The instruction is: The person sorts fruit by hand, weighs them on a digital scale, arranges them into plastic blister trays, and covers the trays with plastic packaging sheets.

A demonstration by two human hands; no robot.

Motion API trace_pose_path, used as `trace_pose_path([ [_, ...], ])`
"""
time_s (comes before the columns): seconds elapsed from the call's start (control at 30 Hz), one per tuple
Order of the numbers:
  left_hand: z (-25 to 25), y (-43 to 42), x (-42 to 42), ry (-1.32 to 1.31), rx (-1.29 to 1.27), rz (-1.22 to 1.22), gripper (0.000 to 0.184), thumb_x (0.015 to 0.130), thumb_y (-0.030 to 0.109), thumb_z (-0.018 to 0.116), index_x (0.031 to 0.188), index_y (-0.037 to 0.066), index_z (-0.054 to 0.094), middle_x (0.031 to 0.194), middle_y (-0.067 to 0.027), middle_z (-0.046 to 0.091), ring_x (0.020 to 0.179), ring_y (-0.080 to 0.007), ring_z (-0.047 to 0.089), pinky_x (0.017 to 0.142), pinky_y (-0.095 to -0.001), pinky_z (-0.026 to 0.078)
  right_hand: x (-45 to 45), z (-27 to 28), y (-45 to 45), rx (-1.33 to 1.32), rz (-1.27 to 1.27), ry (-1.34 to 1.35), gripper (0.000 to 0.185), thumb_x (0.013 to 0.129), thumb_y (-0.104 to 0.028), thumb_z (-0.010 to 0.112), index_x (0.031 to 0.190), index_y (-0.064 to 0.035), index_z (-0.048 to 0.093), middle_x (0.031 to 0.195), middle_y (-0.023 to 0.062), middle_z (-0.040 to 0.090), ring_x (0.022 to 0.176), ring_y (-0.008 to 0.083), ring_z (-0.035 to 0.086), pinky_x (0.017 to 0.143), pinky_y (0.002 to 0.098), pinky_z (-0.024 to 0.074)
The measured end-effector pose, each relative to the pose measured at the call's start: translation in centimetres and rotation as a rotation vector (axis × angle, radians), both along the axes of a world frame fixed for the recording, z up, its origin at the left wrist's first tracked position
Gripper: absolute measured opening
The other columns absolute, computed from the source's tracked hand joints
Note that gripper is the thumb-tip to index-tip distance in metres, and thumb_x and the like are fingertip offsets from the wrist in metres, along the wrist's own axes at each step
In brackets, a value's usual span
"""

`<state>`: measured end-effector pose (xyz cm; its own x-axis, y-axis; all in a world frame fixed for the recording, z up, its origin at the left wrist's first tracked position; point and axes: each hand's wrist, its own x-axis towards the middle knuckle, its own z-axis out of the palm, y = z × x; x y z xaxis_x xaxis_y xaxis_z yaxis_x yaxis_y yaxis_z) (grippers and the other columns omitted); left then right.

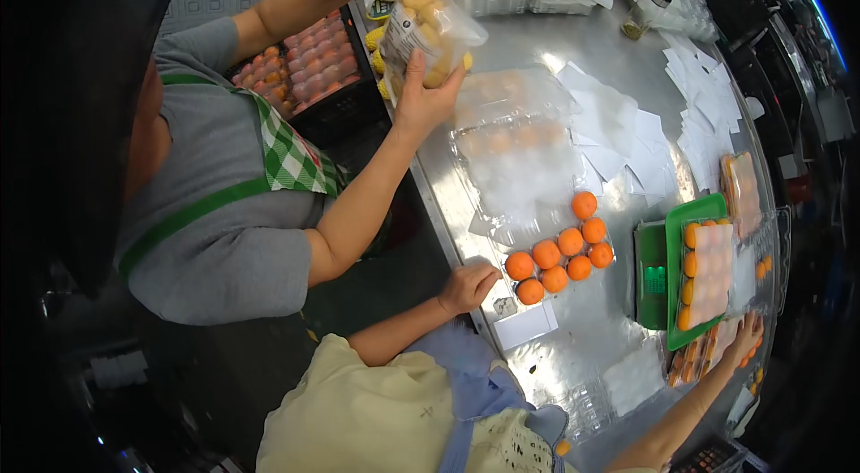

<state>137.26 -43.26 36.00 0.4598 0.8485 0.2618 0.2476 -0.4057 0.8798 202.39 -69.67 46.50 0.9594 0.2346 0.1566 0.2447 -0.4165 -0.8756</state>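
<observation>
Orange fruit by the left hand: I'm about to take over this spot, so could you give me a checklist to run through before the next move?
1. Orange fruit grouped together: ok, in a cluster on the table.
2. Left hand empty: cannot tell; its fingers are curled.
3. Right hand clear of the fruit packs: not ok; it is at them.
4. Filled pack on the green tray: ok.
5. Display beside the tray readable: cannot tell; lit, but too small.
6. Co-worker's hands away from the orange fruit: ok; both are on a bag of yellow fruit.
</observation>
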Motion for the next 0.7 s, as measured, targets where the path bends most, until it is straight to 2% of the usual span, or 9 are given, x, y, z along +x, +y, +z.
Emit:
trace_pose_path([
  [0.13, -0.1, 0.0, 0.0, 0.011, -0.009, -0.007, 0.011, 0.087, 0.008, 0.055, 0.082, 0.004, 0.064, 0.064, -0.0089, 0.057, 0.055, -0.0229, 0.06, 0.052, -0.0323, 0.046, -1.4, -0.4, -0.3, 0.115, 0.114, 0.176, 0.057, 0.091, -0.02, 0.059, 0.137, 0.0029, 0.033, 0.128, 0.0178, 0.047, 0.118, 0.0292, 0.05, 0.099, 0.0347, 0.0425],
  [0.27, -0.4, 0.2, -0.1, 0.007, 0.023, -0.013, 0.011, 0.088, 0.009, 0.055, 0.082, 0.004, 0.063, 0.064, -0.0089, 0.058, 0.055, -0.0227, 0.06, 0.052, -0.0318, 0.046, -3.5, -0.7, 0.6, 0.175, 0.172, 0.233, 0.053, 0.089, -0.018, 0.06, 0.132, 0.0048, 0.038, 0.116, 0.012, 0.051, 0.103, 0.0199, 0.053, 0.089, 0.0308, 0.0457],
  [0.37, -0.8, 0.3, 0.0, 0.007, 0.037, -0.009, 0.012, 0.089, 0.009, 0.055, 0.082, 0.004, 0.063, 0.064, -0.0092, 0.058, 0.055, -0.0225, 0.06, 0.052, -0.0314, 0.046, -5.4, -0.5, 1.3, 0.279, 0.205, 0.327, 0.052, 0.089, -0.016, 0.06, 0.131, 0.0049, 0.039, 0.114, 0.0114, 0.052, 0.102, 0.0201, 0.054, 0.088, 0.0313, 0.0465],
  [0.5, -1.0, 0.1, 0.2, 0.014, 0.027, -0.003, 0.013, 0.089, 0.009, 0.054, 0.081, 0.004, 0.063, 0.064, -0.0092, 0.059, 0.055, -0.0224, 0.061, 0.052, -0.0312, 0.046, -4.9, -1.2, 0.7, 0.215, 0.266, 0.295, 0.047, 0.088, -0.014, 0.06, 0.128, 0.0037, 0.043, 0.112, 0.011, 0.054, 0.103, 0.0208, 0.055, 0.088, 0.0314, 0.0471],
  [0.63, -0.5, -0.1, 0.2, 0.043, -0.013, -0.001, 0.014, 0.089, 0.008, 0.052, 0.082, 0.003, 0.063, 0.063, -0.0086, 0.059, 0.055, -0.0213, 0.061, 0.051, -0.0305, 0.047, -10.4, 2.3, 3.6, 0.097, 0.15, 0.144, 0.043, 0.089, -0.014, 0.06, 0.126, 0.0042, 0.048, 0.117, 0.0121, 0.055, 0.106, 0.0197, 0.055, 0.089, 0.0306, 0.0463],
  [0.7, -0.7, -0.1, 0.2, 0.071, -0.013, 0.0, 0.015, 0.09, 0.009, 0.052, 0.082, 0.004, 0.064, 0.062, -0.0089, 0.06, 0.053, -0.021, 0.061, 0.05, -0.0308, 0.046, -11.3, 3.0, 4.3, 0.034, 0.168, 0.066, 0.042, 0.09, -0.015, 0.059, 0.126, 0.0042, 0.049, 0.119, 0.0126, 0.056, 0.107, 0.0186, 0.055, 0.089, 0.0299, 0.0457],
])
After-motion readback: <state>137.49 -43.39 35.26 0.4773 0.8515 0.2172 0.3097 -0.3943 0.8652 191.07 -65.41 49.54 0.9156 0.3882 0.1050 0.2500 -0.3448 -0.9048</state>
